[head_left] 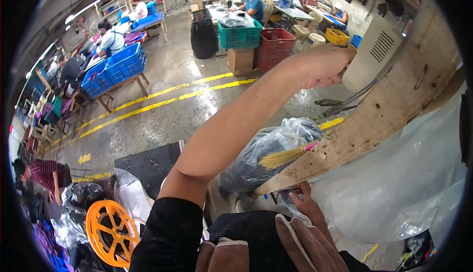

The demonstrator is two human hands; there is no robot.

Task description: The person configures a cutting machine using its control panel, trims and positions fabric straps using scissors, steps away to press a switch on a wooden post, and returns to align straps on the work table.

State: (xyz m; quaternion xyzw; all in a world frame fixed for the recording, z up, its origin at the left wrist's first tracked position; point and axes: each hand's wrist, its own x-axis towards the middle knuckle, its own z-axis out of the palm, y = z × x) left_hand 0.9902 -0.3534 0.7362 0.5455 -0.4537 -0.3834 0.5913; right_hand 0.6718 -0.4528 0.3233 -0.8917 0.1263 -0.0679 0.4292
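Observation:
My left hand (325, 67) is stretched far out to the upper right, against the edge of a beige vented metal box (372, 50). Its fingers are curled; the box's edge hides what they close on. Low beside the wooden beam (364, 119), my right hand (305, 203) has bent fingers close to clear plastic (288, 202). I cannot make out what is between them. A straw brush (283, 158) with a pink binding lies against the beam. Dark cables (335, 107) hang under the box.
A plastic-wrapped dark bundle (256, 153) stands below my left arm. Large clear sheeting (389, 178) fills the right side. An orange reel (113, 232) is at lower left, near a bending person (44, 176). Crates (240, 36) and seated people are farther off.

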